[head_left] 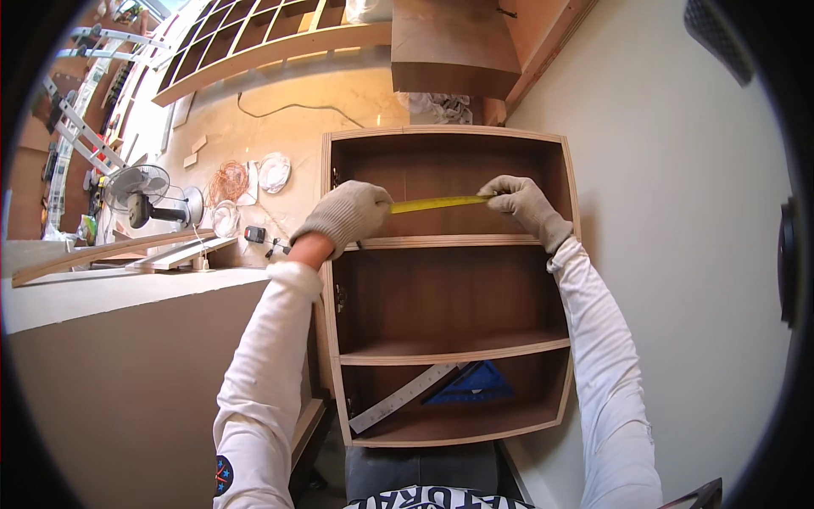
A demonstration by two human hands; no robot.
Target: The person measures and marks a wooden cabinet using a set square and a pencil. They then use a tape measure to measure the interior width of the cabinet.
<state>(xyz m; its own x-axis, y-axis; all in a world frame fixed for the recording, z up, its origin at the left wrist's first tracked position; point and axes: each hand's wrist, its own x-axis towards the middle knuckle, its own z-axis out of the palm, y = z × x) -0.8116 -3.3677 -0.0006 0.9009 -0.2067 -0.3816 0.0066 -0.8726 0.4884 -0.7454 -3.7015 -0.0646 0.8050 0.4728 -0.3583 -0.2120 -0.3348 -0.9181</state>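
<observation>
A yellow tape measure (437, 204) stretches nearly level between my two gloved hands, over the far compartment of a wooden cabinet (454, 241). My left hand (349, 212) is closed at the tape's left end; whatever else lies inside that fist is hidden. At the other end, my right hand (524, 208) pinches the blade between thumb and fingers. The cabinet has dark brown insides and pale plywood edges, with two dividers making three compartments. In the nearest compartment lie a metal ruler (404, 399), set slantwise, and a blue triangular square (475, 383).
A pale wall (687, 212) rises close on the right. To the left are a fan (140, 195), coiled orange cord (229, 181), a small black-and-red device (254, 234) and a ladder (85, 136). A gridded wooden frame (280, 47) and a brown cabinet box (454, 47) stand beyond.
</observation>
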